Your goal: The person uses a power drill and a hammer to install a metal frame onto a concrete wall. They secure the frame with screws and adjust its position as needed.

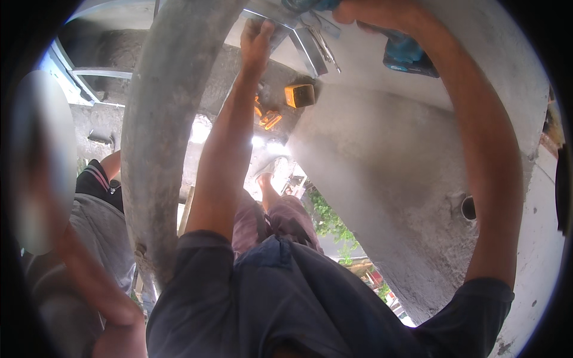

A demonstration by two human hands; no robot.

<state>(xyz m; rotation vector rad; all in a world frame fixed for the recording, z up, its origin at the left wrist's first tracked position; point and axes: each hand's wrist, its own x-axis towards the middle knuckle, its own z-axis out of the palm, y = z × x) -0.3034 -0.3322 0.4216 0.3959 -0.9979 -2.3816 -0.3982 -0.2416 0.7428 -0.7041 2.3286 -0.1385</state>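
Note:
Both arms reach up to the top of the head view. My left hand (256,45) is closed on a shiny metal channel (306,51), whose bent end runs off the upper edge. My right hand (382,15) grips a teal cordless drill (406,53) with a dark battery at its base. The drill's front end points left, above the channel; its tip is cut off by the frame edge. Beside the channel hangs a pair of silver locking pliers (324,45), apparently clamped on the metal.
A thick grey concrete column (158,119) rises to my left; beyond it is a co-worker in a grey shirt (101,238). Below lie a yellow box (299,95) and an orange-yellow power tool (270,119). A concrete slab (382,161) with a pipe hole (468,207) slopes right, beside a drop to greenery.

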